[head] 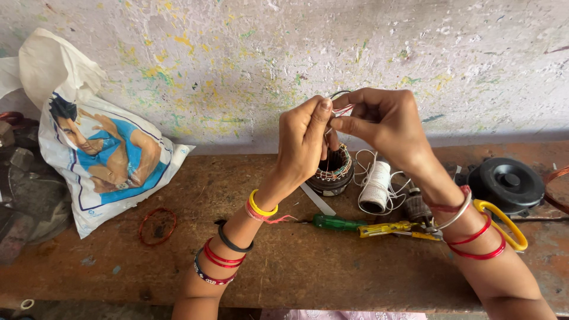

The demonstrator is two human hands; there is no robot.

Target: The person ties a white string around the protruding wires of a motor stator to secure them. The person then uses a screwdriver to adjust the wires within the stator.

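Note:
My left hand (305, 139) and my right hand (385, 121) meet above the wooden bench (284, 266), fingertips pinched together on thin red and white wires (341, 108). The wires run down to a round motor stator (332, 172) with copper windings, standing on the bench just under my hands. Both wrists carry red, yellow and black bangles.
A spool of white thread (376, 185) stands right of the stator. A green-handled screwdriver (338, 223) and yellow-handled tools (394, 229) lie in front. A black round cover (507, 184) sits far right, a printed white bag (101, 148) left, a red wire ring (157, 226) near it.

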